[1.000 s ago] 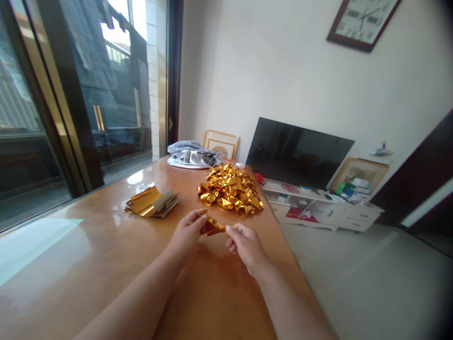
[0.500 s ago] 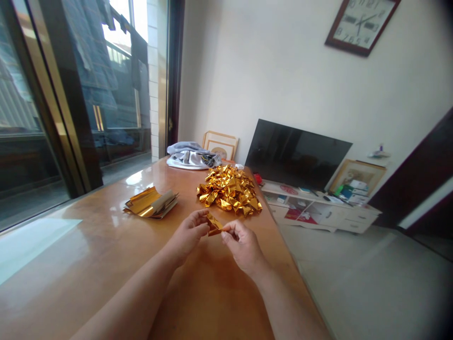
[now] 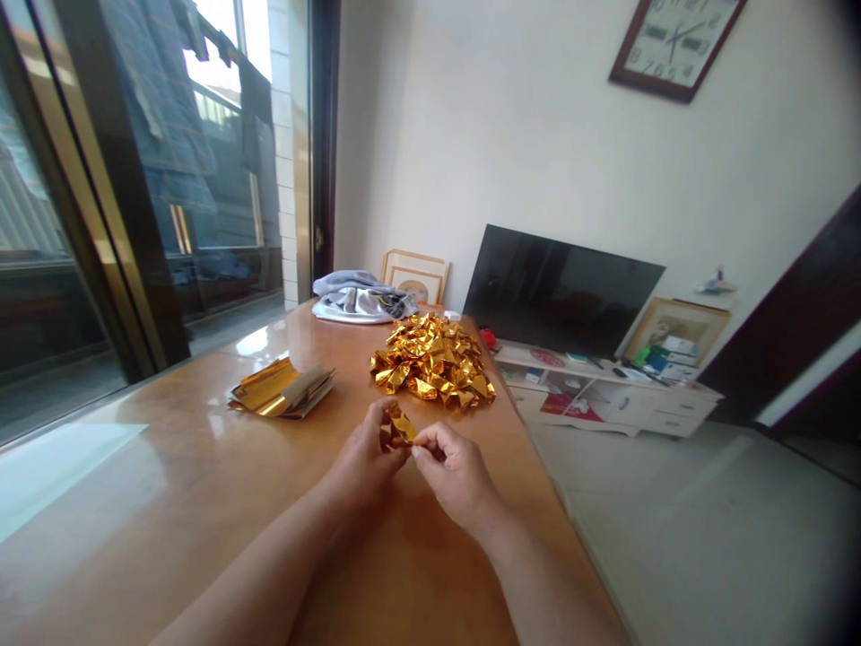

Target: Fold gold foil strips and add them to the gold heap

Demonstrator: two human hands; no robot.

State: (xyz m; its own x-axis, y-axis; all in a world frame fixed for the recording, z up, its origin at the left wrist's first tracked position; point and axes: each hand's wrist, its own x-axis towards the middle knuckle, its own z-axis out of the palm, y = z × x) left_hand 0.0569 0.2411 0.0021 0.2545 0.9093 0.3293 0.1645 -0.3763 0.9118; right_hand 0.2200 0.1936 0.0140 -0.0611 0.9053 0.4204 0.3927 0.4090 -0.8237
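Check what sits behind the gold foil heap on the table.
Behind the gold foil heap, a grey cloth bundle lies on the table, with a framed picture standing behind it; the heap hides the table beneath.

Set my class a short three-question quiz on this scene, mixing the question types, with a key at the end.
1. True or false: the small gold foil piece is held between the left hand and the right hand, above the wooden table.
2. Multiple choice: which of these lies on the table beyond the heap of folded gold foil pieces? A) a grey cloth B) a kettle C) a stack of plates
3. Fill in the blank: seen from the person, the flat stack of gold foil sheets lies to the ____ of the heap.

Key: 1 true; 2 A; 3 left.
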